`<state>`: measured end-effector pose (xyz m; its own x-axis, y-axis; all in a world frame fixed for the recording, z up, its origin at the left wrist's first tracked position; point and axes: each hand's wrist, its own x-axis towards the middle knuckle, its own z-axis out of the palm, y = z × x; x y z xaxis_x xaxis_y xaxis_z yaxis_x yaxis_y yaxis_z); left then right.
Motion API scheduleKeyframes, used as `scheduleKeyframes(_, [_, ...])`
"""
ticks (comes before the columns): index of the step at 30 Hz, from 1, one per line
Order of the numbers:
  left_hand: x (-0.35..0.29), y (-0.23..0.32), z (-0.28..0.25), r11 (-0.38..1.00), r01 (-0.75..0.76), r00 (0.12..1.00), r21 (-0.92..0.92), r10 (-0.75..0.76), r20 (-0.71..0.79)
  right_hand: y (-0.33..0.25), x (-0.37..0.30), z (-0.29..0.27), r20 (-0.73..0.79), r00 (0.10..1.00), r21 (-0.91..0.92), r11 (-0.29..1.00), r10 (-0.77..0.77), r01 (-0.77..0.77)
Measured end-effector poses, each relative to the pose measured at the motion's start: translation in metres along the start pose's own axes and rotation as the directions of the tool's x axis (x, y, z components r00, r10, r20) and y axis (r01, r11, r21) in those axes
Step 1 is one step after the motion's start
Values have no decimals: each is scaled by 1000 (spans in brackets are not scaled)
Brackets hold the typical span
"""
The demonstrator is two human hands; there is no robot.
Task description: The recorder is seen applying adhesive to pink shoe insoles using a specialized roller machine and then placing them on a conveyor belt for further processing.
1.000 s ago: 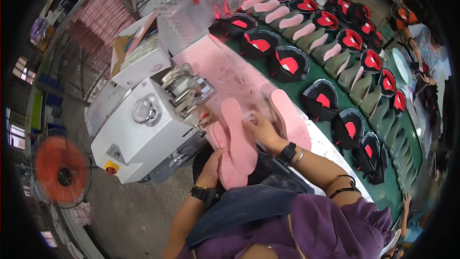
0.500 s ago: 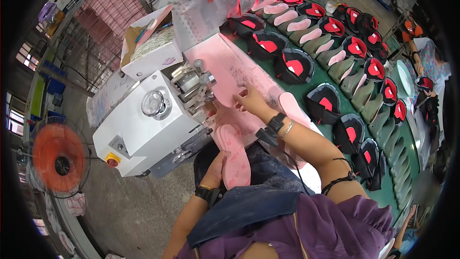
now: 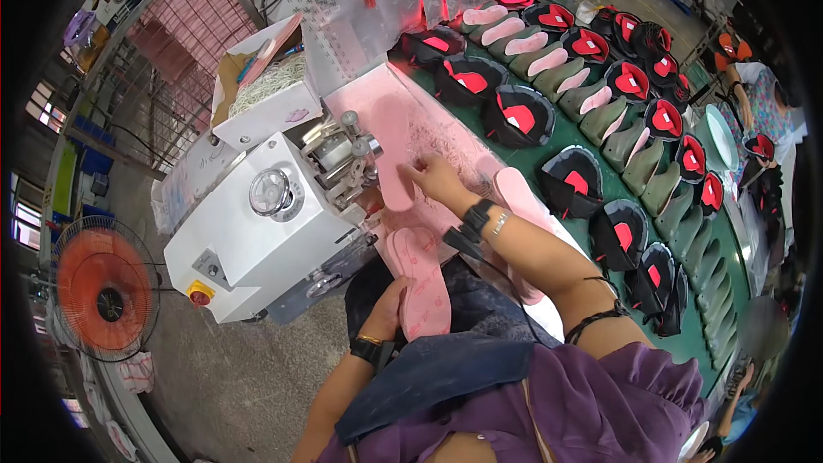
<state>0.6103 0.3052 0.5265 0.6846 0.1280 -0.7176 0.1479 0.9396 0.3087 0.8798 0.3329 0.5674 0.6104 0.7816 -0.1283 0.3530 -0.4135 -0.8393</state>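
Pink insoles (image 3: pixel 423 296), at least two in a stack with faint red print, are held upright by my left hand (image 3: pixel 390 307) over my lap. My left fingers are mostly hidden behind them. Another pink insole (image 3: pixel 394 159) lies on the dust-covered pink worktop, its side against the metal rollers of a white machine (image 3: pixel 267 227). My right hand (image 3: pixel 437 178) has its fingers curled at the right edge of that insole, thumb and fingertips close together on it.
More pink insoles (image 3: pixel 516 193) lie right of my right forearm. A green table (image 3: pixel 561 141) beyond carries rows of black shoe uppers (image 3: pixel 570 182) and olive shoe pieces (image 3: pixel 660 190). A carton of string (image 3: pixel 266 90) sits behind the machine. An orange fan (image 3: pixel 107 291) stands left; people work far right.
The insole at the rollers has turned, its near end shifting left and toward me. My right hand has moved slightly left along with it. My left hand keeps its hold on the stack.
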Motion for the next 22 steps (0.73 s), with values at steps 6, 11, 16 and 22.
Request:
scheduleKeyframes(6, [-14,1,14,992,-89,995,91,93,-38,4,69,14,-101,987,232,967,128,-102])
scheduleKeyframes(11, [-3,-7,1,993,-72,992,99,82,-99,-1,50,-35,-61,973,570,809,220,-147])
scheduleKeyframes(16, [14,-6,-36,951,-186,983,247,177,56,57,-35,-160,-354,901,532,846,251,-26])
scheduleKeyframes(22, [14,2,13,976,-114,990,184,96,101,174,-189,-314,-776,542,205,942,322,-266])
